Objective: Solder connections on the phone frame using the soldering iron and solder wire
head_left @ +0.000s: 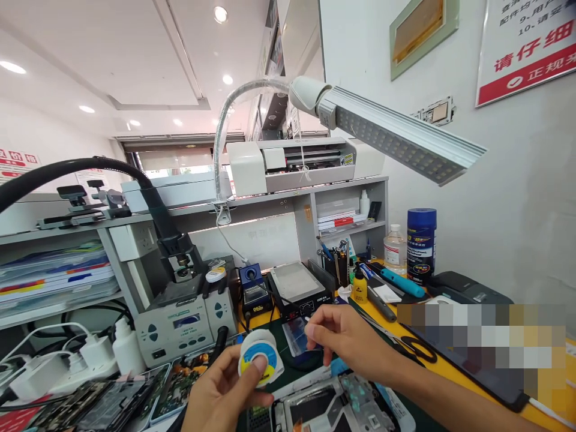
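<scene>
The person's left hand [220,393] was closed around a small spool [260,358] with a blue and yellow label. The thumb pressed flat on the label's face, seemingly to keep the reel from turning or slipping. The right hand [348,342] hung just beside it and slightly higher, not touching it. Its thumb and forefinger were drawn together in a pinch, as though on a fine strand, but whether anything lay between them could not be made out. Both hands hovered above the dark mat [292,369], directly over an opened phone frame [333,405]. The lamp [396,135] hung well above them, probably angled to light that spot, and the rework station [184,324] stood near the left hand.
</scene>
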